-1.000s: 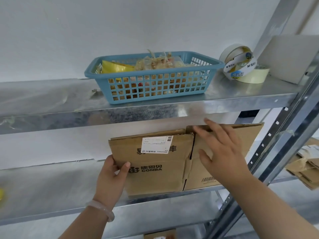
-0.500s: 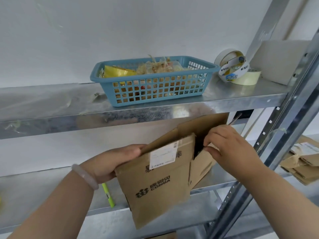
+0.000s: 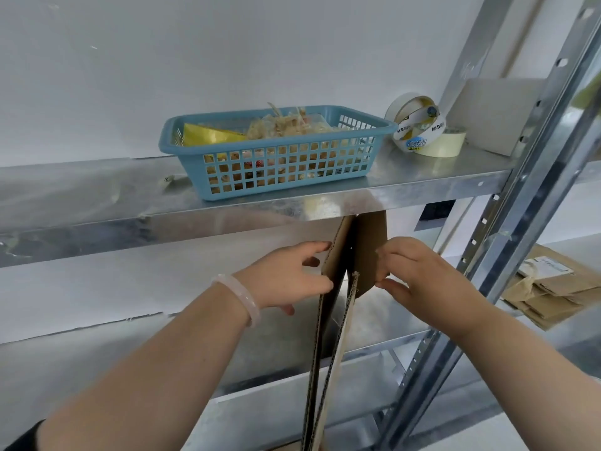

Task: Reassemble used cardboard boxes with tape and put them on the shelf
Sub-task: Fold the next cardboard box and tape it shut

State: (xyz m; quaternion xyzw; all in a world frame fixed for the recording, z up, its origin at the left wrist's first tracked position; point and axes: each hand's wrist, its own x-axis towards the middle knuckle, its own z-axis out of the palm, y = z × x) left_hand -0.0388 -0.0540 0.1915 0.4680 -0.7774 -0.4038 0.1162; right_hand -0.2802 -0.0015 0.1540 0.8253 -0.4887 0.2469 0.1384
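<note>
The flattened brown corrugated cardboard box (image 3: 369, 252) is turned edge-on to the camera. Its two layers part into a narrow V, the fluted edges running from the grip down out of view. Its top flaps rise above the grip to the underside of the galvanised steel shelf board (image 3: 97, 196).

The left hand (image 3: 286, 275), a pale bangle (image 3: 242, 299) at its wrist, clasps the left layer, thumb on the near edge and fingers reaching round the far side. The right hand (image 3: 413, 271) pinches the right flap between curled fingers and thumb.

Above the grip, on that board, sit a blue plastic lattice basket (image 3: 276, 164) and stacked rolls of tape (image 3: 422, 131).
</note>
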